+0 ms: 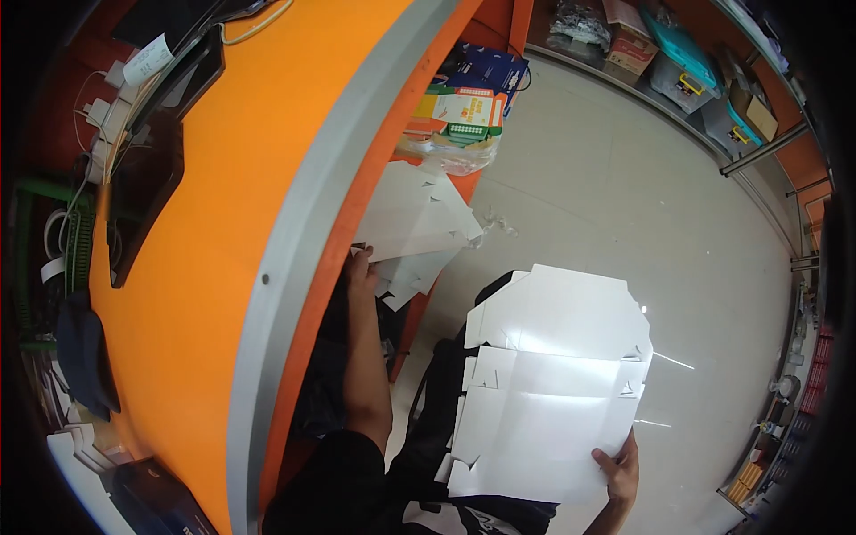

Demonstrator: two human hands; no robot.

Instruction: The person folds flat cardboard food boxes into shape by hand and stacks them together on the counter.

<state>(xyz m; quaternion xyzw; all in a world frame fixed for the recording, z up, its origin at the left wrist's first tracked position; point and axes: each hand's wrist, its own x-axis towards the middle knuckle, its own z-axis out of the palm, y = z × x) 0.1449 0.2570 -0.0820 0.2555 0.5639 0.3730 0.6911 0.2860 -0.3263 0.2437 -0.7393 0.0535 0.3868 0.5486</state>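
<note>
My right hand (621,471) grips the lower right corner of a flat white box blank (562,392), thumb on top. The blank has cut flaps and slots, lies over my lap and shines in the middle. More white edges show along its left side, so several blanks may be stacked. My left hand (361,270) reaches under the orange counter and pinches the near edge of another white box blank (406,214). Beneath that one lies a further white blank (417,275), partly covered. The fingertips of my left hand are partly hidden.
The orange counter (267,116) with its grey edge fills the left. Colourful packages (464,111) sit on the shelf below it. Lidded plastic bins (682,71) and a cardboard box (630,45) stand on a rack at upper right. Pale tiled floor (588,187) lies between.
</note>
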